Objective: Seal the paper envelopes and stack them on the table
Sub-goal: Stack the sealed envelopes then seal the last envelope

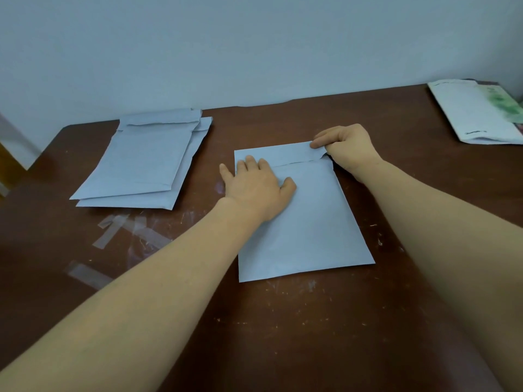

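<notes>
At the middle of the scratched brown wooden table lies a flat grey-white paper envelope. My left hand presses it flat, fingers spread. My right hand pinches its folded top flap at the right corner. A stack of similar grey-white envelopes sits well left.

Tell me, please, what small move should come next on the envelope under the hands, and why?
Probably press the right end of the flap flat: the right hand pinches that corner, which looks slightly lifted, while the left hand holds the envelope on the table.
</notes>
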Demonstrator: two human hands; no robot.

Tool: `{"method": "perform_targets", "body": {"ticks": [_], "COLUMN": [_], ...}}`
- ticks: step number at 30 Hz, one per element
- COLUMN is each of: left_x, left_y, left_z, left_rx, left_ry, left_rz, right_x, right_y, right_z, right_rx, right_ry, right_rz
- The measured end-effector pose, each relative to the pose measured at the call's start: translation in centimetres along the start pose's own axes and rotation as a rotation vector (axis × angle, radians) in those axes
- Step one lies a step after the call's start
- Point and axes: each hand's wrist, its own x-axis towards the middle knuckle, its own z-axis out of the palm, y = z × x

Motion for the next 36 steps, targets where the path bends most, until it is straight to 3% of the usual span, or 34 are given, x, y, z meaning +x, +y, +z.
{"method": "perform_targets", "body": {"ticks": [9, 14, 17, 21, 32, 36], "left_x": [0.0, 0.3, 0.2, -0.3, 0.8, 0.8], "left_y": [1.2, 2.4, 2.9, 3.4, 4.3, 5.2], "left_z": [-0.7, -0.5, -0.3, -1.6, -1.8, -2.6], "left_rx": [0.061, -0.024, -0.105, -0.031, -0.015, -0.080], "left_ry": [-0.094, 0.077, 0.055, 0.090, -0.009, 0.059], "left_rz": [-0.029, 0.048, 0.037, 0.080, 0.052, 0.143], "right_x": [-0.1, -0.2, -0.2, 0.1, -0.1, -0.4], "right_y": [-0.3, 0.1, 0.2, 0.1, -0.1, 0.0], "right_z": [0.0, -0.1, 0.0, 0.1, 0.0, -0.1], "right_rx": [-0.008, -0.031, -0.029, -0.019, 0.001, -0.001], "right_ry": [0.007, 0.009, 0.006, 0.013, 0.010, 0.013], "right_rz": [-0.019, -0.017, -0.025, -0.036, -0.052, -0.064]}}
